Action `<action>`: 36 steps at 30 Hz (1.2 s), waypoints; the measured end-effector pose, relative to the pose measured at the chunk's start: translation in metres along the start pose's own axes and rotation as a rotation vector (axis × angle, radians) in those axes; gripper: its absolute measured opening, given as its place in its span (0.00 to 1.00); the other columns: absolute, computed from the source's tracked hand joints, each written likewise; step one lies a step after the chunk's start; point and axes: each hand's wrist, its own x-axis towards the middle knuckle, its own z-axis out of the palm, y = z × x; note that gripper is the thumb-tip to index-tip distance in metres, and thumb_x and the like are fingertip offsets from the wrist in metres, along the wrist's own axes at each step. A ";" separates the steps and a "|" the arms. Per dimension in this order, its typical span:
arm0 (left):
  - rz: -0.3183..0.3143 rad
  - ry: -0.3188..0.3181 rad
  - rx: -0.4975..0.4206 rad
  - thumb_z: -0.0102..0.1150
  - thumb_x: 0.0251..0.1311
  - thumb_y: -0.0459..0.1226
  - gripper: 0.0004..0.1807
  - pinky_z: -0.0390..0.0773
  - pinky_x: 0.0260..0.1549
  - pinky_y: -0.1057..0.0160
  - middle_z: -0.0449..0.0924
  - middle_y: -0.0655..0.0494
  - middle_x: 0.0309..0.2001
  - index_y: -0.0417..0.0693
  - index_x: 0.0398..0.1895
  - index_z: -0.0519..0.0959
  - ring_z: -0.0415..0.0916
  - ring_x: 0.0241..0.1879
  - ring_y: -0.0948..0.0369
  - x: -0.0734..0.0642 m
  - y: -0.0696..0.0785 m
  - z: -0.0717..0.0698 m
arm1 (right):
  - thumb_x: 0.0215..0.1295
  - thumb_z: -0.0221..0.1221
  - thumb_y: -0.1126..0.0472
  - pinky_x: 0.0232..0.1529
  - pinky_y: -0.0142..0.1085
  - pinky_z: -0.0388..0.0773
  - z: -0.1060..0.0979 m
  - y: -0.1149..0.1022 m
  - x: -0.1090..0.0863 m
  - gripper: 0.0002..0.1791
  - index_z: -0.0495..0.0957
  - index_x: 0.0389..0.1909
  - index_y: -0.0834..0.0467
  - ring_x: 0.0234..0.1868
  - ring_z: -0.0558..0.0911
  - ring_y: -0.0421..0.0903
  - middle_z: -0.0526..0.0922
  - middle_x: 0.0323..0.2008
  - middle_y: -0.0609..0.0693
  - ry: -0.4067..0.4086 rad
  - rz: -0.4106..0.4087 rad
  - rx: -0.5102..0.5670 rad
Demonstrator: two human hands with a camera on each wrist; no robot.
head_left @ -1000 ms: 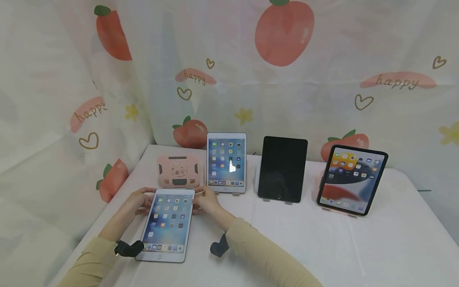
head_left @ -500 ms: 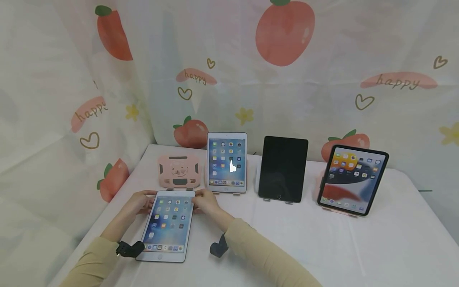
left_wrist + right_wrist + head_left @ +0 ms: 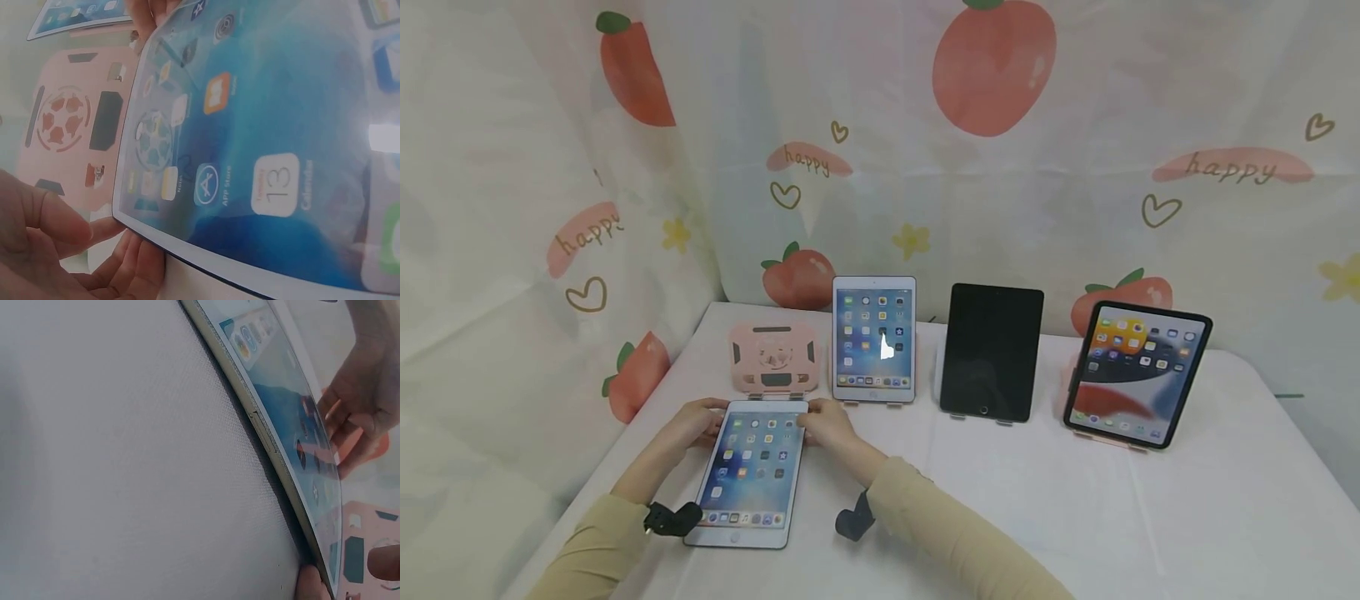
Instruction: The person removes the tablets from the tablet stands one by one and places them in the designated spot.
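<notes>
The left hand's fingers [image 3: 145, 265] are curled around and under the far left corner of a thin white-bordered tablet with a glossy blue screen of app icons [image 3: 752, 475], so the left hand [image 3: 688, 425] has hold of that corner with not much of a gap. The right hand [image 3: 829, 425] has the far right corner the same way, one fingertip [image 3: 310, 584] down at the tablet's edge in the right wrist view. Thumb contact is hard to judge since both wrist shots cut things off, and I can't say for sure how far the far end is off the cloth, if at all.

The tablet itself sits at the near left part of the table, home button end towards the person. Just past its far edge there's a pale pink stand plate with dark cutouts and a soccer-ball pattern [image 3: 751, 358], two little metal tabs at its foot. Right next to that, a second white tablet [image 3: 874, 312] leans upright, then a black tablet with a dark screen [image 3: 991, 354], then a black-edged tablet with a colourful wallpaper [image 3: 1138, 375], tilted sideways a bit. Tan sleeves [image 3: 970, 542], white tablecloth [image 3: 1187, 525], peach-print curtain [image 3: 1037, 208] behind.
</notes>
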 end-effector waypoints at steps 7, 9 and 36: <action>-0.064 -0.015 0.002 0.39 0.59 0.26 0.30 0.73 0.34 0.68 0.73 0.36 0.55 0.36 0.68 0.62 0.73 0.40 0.56 0.003 0.003 0.002 | 0.62 0.54 0.64 0.48 0.38 0.82 -0.002 0.000 -0.003 0.29 0.65 0.63 0.72 0.53 0.81 0.57 0.74 0.60 0.66 -0.023 -0.014 -0.003; -0.066 -0.017 -0.003 0.39 0.60 0.27 0.29 0.74 0.35 0.68 0.71 0.35 0.57 0.35 0.68 0.61 0.73 0.40 0.55 0.004 0.003 0.002 | 0.62 0.54 0.64 0.49 0.38 0.82 -0.002 0.000 -0.003 0.30 0.64 0.64 0.72 0.54 0.81 0.57 0.73 0.60 0.66 -0.027 -0.011 -0.010; 0.230 0.117 0.176 0.42 0.60 0.34 0.28 0.74 0.51 0.44 0.69 0.26 0.56 0.29 0.64 0.64 0.71 0.52 0.39 -0.011 0.002 0.016 | 0.65 0.53 0.61 0.48 0.43 0.80 -0.021 0.009 -0.012 0.22 0.73 0.58 0.65 0.47 0.81 0.52 0.79 0.52 0.61 -0.033 -0.103 -0.175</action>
